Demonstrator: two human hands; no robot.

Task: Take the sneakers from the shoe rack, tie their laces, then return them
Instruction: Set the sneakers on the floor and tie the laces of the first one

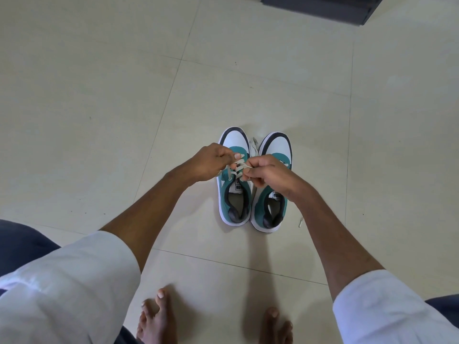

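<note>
I see a pair of sneakers standing side by side on the tiled floor (99,95), just right of the frame's centre, toes pointing toward the top of the frame. The left sneaker (234,194) and the right sneaker (272,194) are teal with white toe caps, dark toe rims and white soles, and their inner sides nearly touch.

Both hands work above the left sneaker's lacing. The left hand (211,161) is clenched on a strand of the white laces (239,167), pinching it between thumb and fingers at the shoe's left edge. The right hand (265,171) is clenched too, pinching another strand just beside the first; it also covers part of the right sneaker's tongue. The fingertips of the two hands sit close together, with the lace running between them. I think the strands are crossed there, but the fingers hide the spot, so I cannot tell for sure.

A loose lace end (301,221) lies on the floor at the right sneaker's heel side, and another bit of lace (255,142) shows between the two toe caps.

White sleeves (74,281) cover both upper arms at the bottom of the frame, and bare feet (156,321) stand on the tiles below the sneakers. A dark piece of furniture (320,6) sits at the upper right edge.
</note>
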